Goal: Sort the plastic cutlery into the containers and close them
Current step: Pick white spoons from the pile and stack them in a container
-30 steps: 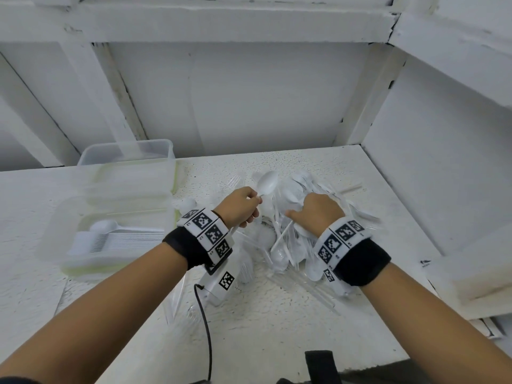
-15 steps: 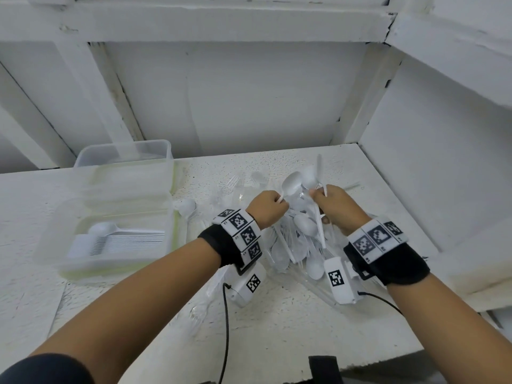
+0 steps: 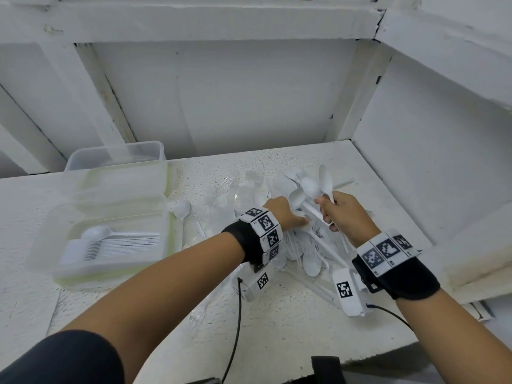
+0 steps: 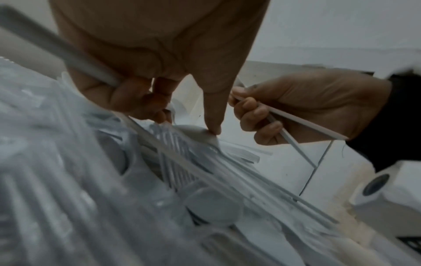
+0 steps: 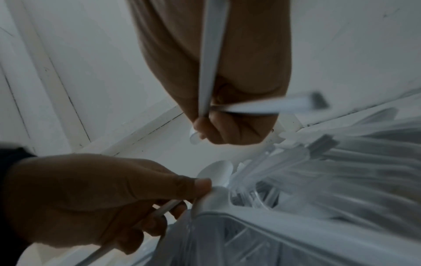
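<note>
Head: right hand (image 3: 343, 214) fisted round white plastic spoons (image 3: 315, 187), bowls up, above heap of white and clear plastic cutlery (image 3: 310, 250) on speckled white table (image 3: 277, 314); clear lidded container (image 3: 110, 245) at left holds stacked spoons
Left wrist: left hand (image 4: 159, 72) curled on white handle, thumb pressing spoon bowl
Right wrist: blurred, probably two handles in fist

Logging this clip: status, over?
Right hand grips white spoons. Left hand holds a handle, thumb on pile. Container open, spoons stacked inside.

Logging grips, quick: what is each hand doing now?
Left hand: grips a white handle, thumb on the pile.
Right hand: holds white spoons.
</note>
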`<state>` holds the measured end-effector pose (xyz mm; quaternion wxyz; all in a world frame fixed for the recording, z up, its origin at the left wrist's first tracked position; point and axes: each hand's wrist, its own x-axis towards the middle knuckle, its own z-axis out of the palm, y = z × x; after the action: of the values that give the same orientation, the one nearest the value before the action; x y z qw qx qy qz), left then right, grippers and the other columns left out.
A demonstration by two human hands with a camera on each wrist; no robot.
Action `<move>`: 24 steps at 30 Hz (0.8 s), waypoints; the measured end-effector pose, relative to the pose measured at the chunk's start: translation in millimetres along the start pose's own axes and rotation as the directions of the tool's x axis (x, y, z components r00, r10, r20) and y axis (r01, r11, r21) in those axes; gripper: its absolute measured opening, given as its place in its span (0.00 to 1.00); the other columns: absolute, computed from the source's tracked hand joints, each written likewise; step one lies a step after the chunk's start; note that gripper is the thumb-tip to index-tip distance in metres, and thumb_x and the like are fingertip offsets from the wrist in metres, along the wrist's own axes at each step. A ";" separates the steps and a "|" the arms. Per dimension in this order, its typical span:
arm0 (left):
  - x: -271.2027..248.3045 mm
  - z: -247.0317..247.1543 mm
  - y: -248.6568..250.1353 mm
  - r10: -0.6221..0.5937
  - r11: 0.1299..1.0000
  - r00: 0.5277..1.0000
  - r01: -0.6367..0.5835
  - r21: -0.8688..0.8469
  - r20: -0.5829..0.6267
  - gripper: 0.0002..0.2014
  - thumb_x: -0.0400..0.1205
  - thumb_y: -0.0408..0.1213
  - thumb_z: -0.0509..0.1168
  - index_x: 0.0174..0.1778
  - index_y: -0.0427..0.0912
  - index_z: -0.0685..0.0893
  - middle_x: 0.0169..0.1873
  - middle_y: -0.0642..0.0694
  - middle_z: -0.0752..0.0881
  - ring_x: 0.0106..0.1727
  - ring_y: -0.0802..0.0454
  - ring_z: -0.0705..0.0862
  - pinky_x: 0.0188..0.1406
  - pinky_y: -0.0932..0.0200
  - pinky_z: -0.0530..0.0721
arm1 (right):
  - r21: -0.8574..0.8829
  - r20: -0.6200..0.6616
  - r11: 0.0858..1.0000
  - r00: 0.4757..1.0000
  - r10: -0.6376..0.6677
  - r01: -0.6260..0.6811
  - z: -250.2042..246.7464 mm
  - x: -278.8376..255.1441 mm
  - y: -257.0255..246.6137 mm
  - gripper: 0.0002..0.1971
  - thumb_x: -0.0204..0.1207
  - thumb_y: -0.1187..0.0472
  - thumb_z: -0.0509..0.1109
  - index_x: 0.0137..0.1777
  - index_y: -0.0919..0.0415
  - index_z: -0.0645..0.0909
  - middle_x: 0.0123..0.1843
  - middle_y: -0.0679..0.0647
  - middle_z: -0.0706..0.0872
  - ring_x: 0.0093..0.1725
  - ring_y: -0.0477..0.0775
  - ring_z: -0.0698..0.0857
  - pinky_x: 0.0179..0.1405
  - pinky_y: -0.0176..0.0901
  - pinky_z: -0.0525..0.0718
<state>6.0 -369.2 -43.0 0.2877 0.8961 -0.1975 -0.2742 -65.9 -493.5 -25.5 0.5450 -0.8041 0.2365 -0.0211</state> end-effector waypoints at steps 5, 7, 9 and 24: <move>-0.8 -2.6 -2.3 -0.006 0.998 0.998 0.010 -0.058 0.064 0.19 0.76 0.46 0.71 0.28 0.46 0.68 0.26 0.51 0.71 0.27 0.59 0.71 0.23 0.66 0.64 | 0.045 0.018 0.997 0.998 0.057 -0.058 1.3 -6.7 -0.7 0.08 0.83 0.61 0.59 0.43 0.61 0.74 0.29 0.51 0.70 0.25 0.46 0.66 0.21 0.34 0.63; -3.8 -7.8 -2.0 -0.016 0.992 0.994 0.029 -0.124 0.107 0.18 0.76 0.44 0.72 0.29 0.46 0.70 0.26 0.51 0.72 0.26 0.59 0.71 0.22 0.66 0.64 | 0.044 0.017 0.997 0.997 0.070 -0.070 1.8 -7.8 -0.6 0.11 0.84 0.59 0.58 0.41 0.59 0.75 0.28 0.51 0.70 0.24 0.46 0.66 0.20 0.34 0.63; -7.4 -15.4 -2.5 -0.035 0.979 0.987 0.066 -0.194 0.160 0.16 0.77 0.43 0.71 0.30 0.44 0.72 0.25 0.50 0.71 0.25 0.57 0.69 0.21 0.65 0.65 | 0.030 0.007 0.997 0.998 0.069 -0.069 1.4 -8.3 -1.4 0.12 0.84 0.58 0.57 0.40 0.58 0.76 0.27 0.51 0.70 0.23 0.46 0.66 0.18 0.33 0.64; -44.9 -81.8 -63.6 -0.237 0.438 0.969 0.046 -0.898 -0.066 0.09 0.79 0.44 0.68 0.41 0.42 0.80 0.19 0.52 0.74 0.19 0.60 0.68 0.15 0.68 0.64 | 0.166 0.195 0.985 0.981 0.008 -0.041 20.9 -5.2 -19.1 0.07 0.83 0.61 0.60 0.46 0.62 0.77 0.29 0.50 0.70 0.21 0.40 0.68 0.16 0.30 0.64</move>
<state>33.3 -264.8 -9.8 0.7065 0.6464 0.0783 -0.2771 -57.5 -467.7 -15.9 0.6318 -0.7502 0.1898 0.0438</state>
